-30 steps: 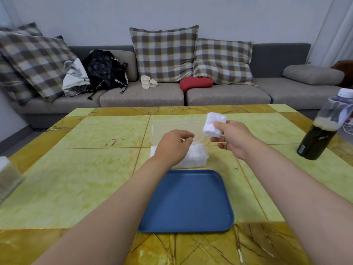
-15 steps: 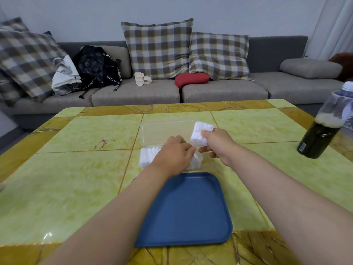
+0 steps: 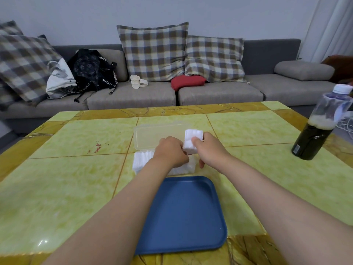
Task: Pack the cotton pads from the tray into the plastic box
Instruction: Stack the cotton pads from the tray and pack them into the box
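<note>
Blue tray [image 3: 183, 215] lies bare nearest the person, so the packing is judged to be at its last load. Right hand [image 3: 210, 150] pinches a small stack of cotton pads [image 3: 193, 139] between thumb and fingers, held upright just above the right end of the plastic box [image 3: 190, 167]. The box stands just beyond the tray, already packed with a white row of pads [image 3: 142, 161], its clear lid [image 3: 152, 136] folded open behind it. Left hand [image 3: 171, 153] rests on that row with fingers curled downward; whether they grip the pads or merely press them aside cannot be told, as the back of the hand hides them. Next move, in my judgement, calls for a gap at the right end and the stack slid in edge-first, without tipping the row. Surface is a yellow-green tiled table [image 3: 66, 178] with amber borders; a dark bottle [image 3: 315, 134] stands at its right. Beyond, a grey sofa [image 3: 219, 92] carries checked cushions [image 3: 152, 50] and a black bag [image 3: 91, 69].
</note>
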### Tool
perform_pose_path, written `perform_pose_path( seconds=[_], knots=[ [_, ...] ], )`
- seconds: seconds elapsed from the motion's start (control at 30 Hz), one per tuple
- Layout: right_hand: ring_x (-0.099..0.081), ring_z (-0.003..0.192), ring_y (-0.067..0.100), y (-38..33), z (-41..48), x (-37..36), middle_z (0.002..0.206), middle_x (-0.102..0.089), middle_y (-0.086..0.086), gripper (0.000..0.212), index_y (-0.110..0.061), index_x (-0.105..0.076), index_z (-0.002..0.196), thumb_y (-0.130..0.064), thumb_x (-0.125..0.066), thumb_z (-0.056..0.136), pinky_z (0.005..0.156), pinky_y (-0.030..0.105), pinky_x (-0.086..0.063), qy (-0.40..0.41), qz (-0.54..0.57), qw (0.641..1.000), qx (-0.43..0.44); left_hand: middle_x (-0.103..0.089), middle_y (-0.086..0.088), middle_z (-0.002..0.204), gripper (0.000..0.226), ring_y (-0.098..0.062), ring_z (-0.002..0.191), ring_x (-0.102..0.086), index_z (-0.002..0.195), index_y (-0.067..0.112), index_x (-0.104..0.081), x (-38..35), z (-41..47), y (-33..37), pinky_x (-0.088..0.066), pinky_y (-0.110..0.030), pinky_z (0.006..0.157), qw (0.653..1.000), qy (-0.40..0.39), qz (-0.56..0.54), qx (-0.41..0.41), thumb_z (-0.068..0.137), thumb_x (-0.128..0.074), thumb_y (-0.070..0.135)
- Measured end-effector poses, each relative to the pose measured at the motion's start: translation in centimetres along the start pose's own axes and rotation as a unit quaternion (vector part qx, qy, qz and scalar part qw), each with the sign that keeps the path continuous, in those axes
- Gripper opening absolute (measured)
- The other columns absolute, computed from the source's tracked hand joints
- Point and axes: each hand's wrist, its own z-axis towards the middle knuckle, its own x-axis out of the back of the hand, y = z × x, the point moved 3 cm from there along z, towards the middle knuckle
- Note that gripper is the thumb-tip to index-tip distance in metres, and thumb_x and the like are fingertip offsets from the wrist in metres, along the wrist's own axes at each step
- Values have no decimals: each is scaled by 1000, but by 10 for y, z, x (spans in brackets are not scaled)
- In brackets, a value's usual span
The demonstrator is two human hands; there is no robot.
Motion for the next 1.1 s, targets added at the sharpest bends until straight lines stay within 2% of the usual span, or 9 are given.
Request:
perform_pose_path(
  seconds=[0.07,0.1,0.2,0.3,0.47,0.53,0.83,1.0,1.1],
  knots=[
    [-63,52,23,-3,-2,1,92,-63,5,30,-14,-49,117,-37,-37,102,57,33,-47,1,-42,999,25,-35,-3,62,37,-25,76,-37,50,14,-36,3,-2,3,-39,-39,50,999,-20,31,12,75,-64,13],
    [-63,53,23,-4,-3,1,93,-62,4,31,-13,-49,117,-37,-37,103,55,32,-46,1,-59,998,34,-36,-3,65,36,-27,77,-40,52,14,-38,4,-4,4,-48,-45,62,998,-27,56,19,77,-64,16],
    [-64,58,23,-6,-3,0,92,-60,2,33,-14,-49,116,-41,-36,101,56,32,-46,2,-121,991,52,-59,-3,94,15,-28,100,-54,80,18,-69,12,-3,-5,-53,-39,84,990,-22,133,32,78,-64,32],
    [-63,63,21,-12,-3,-2,93,-63,1,31,-16,-51,113,-40,-37,99,54,30,-40,9,-192,980,55,-63,3,116,40,-24,115,-46,105,28,-74,22,-1,-27,-51,-38,95,990,-18,126,63,68,-67,41],
    [-64,57,23,-40,3,-7,61,-65,6,18,-11,-59,78,-23,-48,87,51,25,-39,-22,-268,963,13,-55,1,120,36,-25,118,-42,109,31,-74,21,-7,-32,-46,-38,99,993,-20,110,46,76,-64,41],
    [-58,61,24,-54,5,-8,63,-57,2,23,-13,-51,67,-25,-53,87,51,24,-36,-13,-316,948,20,-50,-1,120,36,-25,118,-41,111,32,-73,19,-7,-32,-44,-37,99,993,-25,111,39,78,-63,43],
    [-53,67,17,-74,6,-31,76,-54,-2,16,-18,-52,77,-20,-66,83,62,26,-41,-27,-519,854,-10,-46,-3,126,39,-25,127,-36,119,43,-69,25,-14,-34,-36,-36,98,995,-36,90,13,83,-65,55],
    [-55,63,16,-72,7,-37,76,-60,-1,16,-16,-58,74,-25,-66,85,55,24,-40,-40,-439,897,-36,-49,-3,120,39,-26,122,-38,121,42,-67,24,-22,-40,-35,-35,97,996,-5,86,-36,88,-55,59],
    [-53,58,18,-67,6,-26,70,-58,-1,12,-14,-57,72,-14,-60,83,51,24,-38,-20,-417,908,-28,-50,-1,123,46,-24,121,-39,134,43,-58,22,-26,-50,-34,-34,98,993,9,92,-74,91,-52,55]
  ],
)
